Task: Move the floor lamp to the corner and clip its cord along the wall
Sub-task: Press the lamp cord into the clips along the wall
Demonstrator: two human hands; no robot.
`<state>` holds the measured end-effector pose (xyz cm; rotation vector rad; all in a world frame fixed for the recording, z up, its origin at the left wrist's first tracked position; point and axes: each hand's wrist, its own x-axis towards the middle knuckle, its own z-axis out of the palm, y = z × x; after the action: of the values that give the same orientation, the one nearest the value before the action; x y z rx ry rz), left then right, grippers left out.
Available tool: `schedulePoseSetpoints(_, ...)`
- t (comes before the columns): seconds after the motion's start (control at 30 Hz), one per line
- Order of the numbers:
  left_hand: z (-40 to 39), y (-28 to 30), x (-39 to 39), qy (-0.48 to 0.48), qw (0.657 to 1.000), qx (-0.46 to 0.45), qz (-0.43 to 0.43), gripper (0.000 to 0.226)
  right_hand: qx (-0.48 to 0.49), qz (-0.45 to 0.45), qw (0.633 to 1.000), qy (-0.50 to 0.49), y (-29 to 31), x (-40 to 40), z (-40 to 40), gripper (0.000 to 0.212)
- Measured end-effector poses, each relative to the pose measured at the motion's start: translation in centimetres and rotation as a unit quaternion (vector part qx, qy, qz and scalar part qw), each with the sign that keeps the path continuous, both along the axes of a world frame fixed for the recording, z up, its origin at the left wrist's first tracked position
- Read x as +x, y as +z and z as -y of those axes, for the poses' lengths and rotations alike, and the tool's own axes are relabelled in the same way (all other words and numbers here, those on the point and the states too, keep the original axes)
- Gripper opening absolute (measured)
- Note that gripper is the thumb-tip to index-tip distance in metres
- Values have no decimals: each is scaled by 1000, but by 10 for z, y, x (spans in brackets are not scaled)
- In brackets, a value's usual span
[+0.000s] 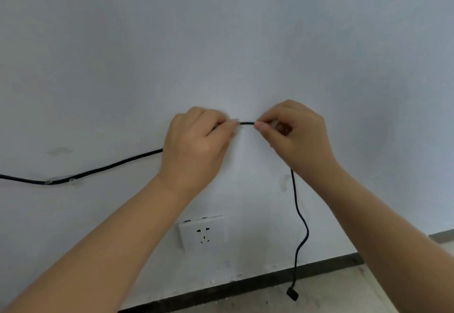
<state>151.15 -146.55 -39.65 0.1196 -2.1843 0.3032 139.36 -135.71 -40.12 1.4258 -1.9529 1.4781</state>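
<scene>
A black lamp cord [110,166] runs along the white wall [221,42] from the left edge, through a clear clip [61,180], and up to my hands. My left hand [196,145] pinches the cord against the wall, with a small clear piece at its fingertips. My right hand [297,136] pinches the cord a few centimetres to the right. Only a short bare stretch of cord shows between them. Past my right hand the cord hangs down to a black plug [292,295] dangling near the floor. The lamp is out of view.
A white wall socket [202,233] sits below my hands. A dark skirting strip [245,285] runs along the foot of the wall above a pale floor [344,295]. Scuffs mark the wall beside the hanging cord.
</scene>
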Motion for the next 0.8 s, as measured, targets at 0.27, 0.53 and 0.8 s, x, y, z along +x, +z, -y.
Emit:
schedulePoseSetpoints(0.27, 1, -2, -12, 105, 987, -30, -117, 18, -42, 220, 968, 117, -10, -15, -3, 31)
schedulePoseSetpoints(0.53, -49, -51, -44, 21, 979, 202, -11, 24, 140, 323, 907, 233, -62, -68, -44, 27)
schedulePoseSetpoints(0.8, -69, -71, -68, 55, 904, 424, -5, 27, 268, 408, 832, 263, -105, -81, -36, 24)
